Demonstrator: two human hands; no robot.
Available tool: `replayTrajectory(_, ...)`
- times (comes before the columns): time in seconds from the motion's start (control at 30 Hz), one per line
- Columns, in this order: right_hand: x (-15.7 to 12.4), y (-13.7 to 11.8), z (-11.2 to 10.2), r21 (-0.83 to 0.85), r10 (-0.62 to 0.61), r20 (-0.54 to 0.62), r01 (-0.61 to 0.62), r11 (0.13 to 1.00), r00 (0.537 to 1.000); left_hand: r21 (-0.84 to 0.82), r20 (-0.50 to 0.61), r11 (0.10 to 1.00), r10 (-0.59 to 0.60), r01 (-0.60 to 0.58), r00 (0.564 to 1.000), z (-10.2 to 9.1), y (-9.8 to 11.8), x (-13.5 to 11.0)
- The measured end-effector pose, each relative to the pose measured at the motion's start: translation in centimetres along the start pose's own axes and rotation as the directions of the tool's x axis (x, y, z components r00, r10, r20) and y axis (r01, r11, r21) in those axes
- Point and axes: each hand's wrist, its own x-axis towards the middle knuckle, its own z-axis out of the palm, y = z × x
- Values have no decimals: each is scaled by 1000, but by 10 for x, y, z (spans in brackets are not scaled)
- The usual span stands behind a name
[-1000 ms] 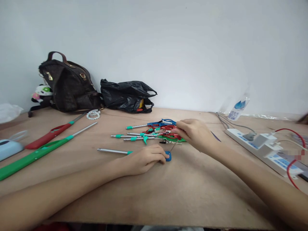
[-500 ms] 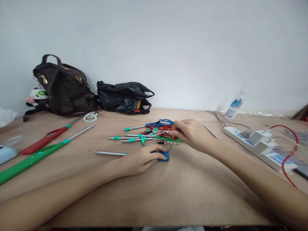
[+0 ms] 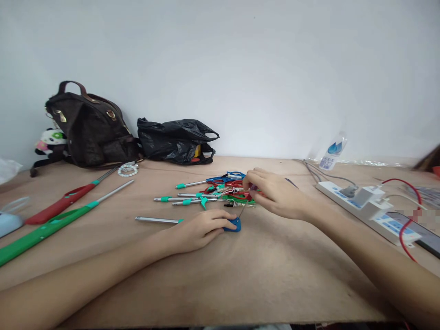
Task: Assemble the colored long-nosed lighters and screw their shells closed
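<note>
My left hand (image 3: pixel 202 229) is closed over a blue-handled long lighter (image 3: pixel 234 225) and presses it against the table. Its silver barrel (image 3: pixel 156 220) sticks out to the left of my hand; most of the handle is hidden under my fingers. Above the lighter's right end, my right hand (image 3: pixel 271 190) grips a screwdriver (image 3: pixel 242 210) by its reddish handle, mostly hidden in my fingers. The thin shaft slants down to the blue end of the handle. Just behind lies a pile of lighter parts (image 3: pixel 197 196) with silver barrels, green collars, and blue, red and green handles.
At left lie a red long lighter (image 3: pixel 63 201) and a green one (image 3: pixel 51 228), near a beaded bracelet (image 3: pixel 128 169). A dark backpack (image 3: pixel 92 130) and a black plastic bag (image 3: pixel 177 140) stand at the wall. At right are a power strip (image 3: pixel 364 211), a bottle (image 3: pixel 332 151) and a phone (image 3: pixel 421 231).
My right hand has turned slightly around the screwdriver handle, its fingers shifting. The left hand still holds the blue lighter in place. The whole view has shifted slightly.
</note>
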Motion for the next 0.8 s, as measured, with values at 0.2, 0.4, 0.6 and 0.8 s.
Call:
replayTrajectory(0.2, 0, -2, 6, 86, 92, -31, -89, 992, 995, 7, -1, 1000, -4, 4, 1000, 0, 0, 0)
replayTrajectory(0.4, -1, -9, 3, 102, -52, -67, 58, 993, 996, 15, -12, 1000, 15, -15, 1000, 0, 0, 0)
replayTrajectory(0.6, -3, -4, 27, 234, -2, -210, 53, 971, 978, 23, -28, 999, 22, -22, 999, 1, 0, 0)
replayTrajectory(0.8, -3, -6, 28, 301, -23, -260, 104, 948, 965, 25, -24, 1000, 18, -17, 1000, 1, 1, 0)
